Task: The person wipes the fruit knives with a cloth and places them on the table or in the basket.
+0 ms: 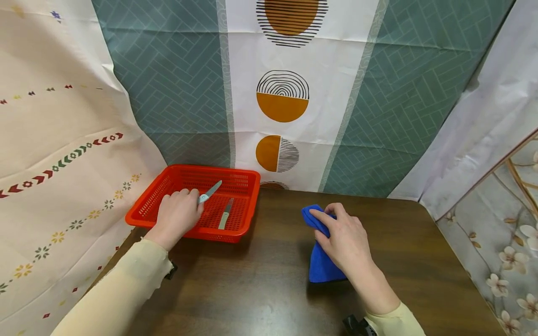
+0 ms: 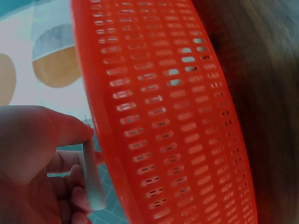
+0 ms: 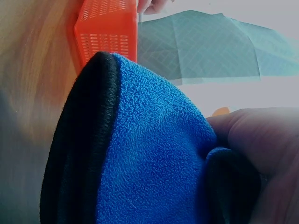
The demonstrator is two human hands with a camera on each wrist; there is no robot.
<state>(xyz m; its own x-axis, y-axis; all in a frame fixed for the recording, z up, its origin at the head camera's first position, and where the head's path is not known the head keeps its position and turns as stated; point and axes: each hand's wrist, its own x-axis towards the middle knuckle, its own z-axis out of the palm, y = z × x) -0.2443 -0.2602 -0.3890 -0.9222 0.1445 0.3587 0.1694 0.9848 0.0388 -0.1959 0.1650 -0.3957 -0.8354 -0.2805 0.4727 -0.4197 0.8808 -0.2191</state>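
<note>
- Grips knife (image 1: 210, 192) by handle (image 1: 203, 198) in left hand (image 1: 178, 214), over red basket (image 1: 193, 175) at frame left, presumably keeping hand clear of blade (image 1: 215, 187).
- Pinches blue cloth (image 1: 322, 266) in right hand (image 1: 346, 238), right of centre, presumably keeping folds together.

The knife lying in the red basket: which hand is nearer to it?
Left. The left hand is over the basket, left of that knife, gripping another knife; the right hand is farther off, rightward, holding a blue cloth.
</note>
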